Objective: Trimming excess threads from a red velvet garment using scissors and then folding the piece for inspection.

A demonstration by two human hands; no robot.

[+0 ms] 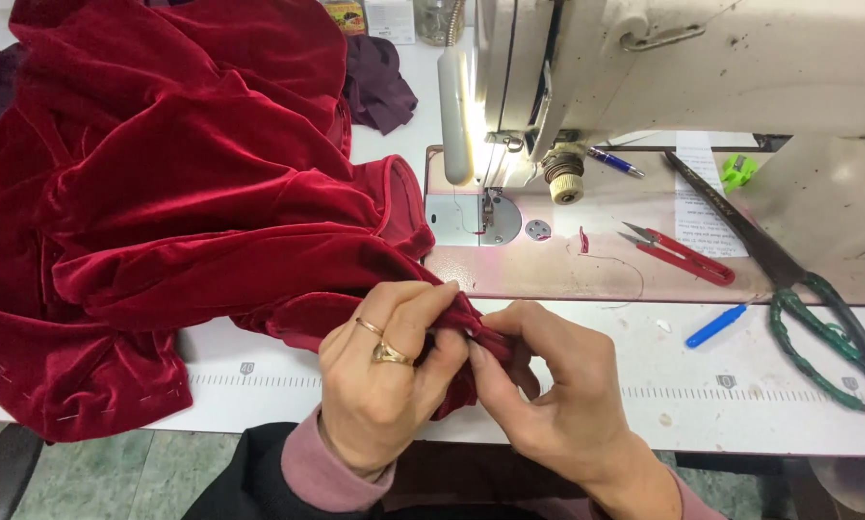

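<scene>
Left hand (389, 371): nearest the camera, wearing rings and a pink cuff, fingers folded over a narrow edge of the red velvet fabric (182, 202), pinching it closed against the thumb.
Right hand (548, 385): just beside the left and touching it at the fingertips, thumb and forefinger pressed onto the same folded edge; both hands grasp the cloth, neither is free.
Where the cloth is: the pinched edge sits at the front rim of the white table (740, 414), above a printed measuring strip; the bulk spreads away to the left in deep heaped folds, with a row of pale basting stitches showing on the near left corner.
Handling: soft, limp and probably fairly heavy in this quantity; the pile looks slippery, so layers may creep over one another. A piped or folded edge seems the firmest place to hold, close to the working point, while the heap rests on the table.
Middle distance: a blue seam ripper (716, 325) lies right of the hands; large scissors (798, 289) with green-wrapped handles lie beyond it.
Further: red thread snips (683, 255) on the machine bed, near a paper slip.
Farthest: the cream sewing machine (692, 67), its lamp lit over the needle plate (473, 220), which is bare; a blue pen (615, 162) and dark purple cloth (379, 82) behind.
</scene>
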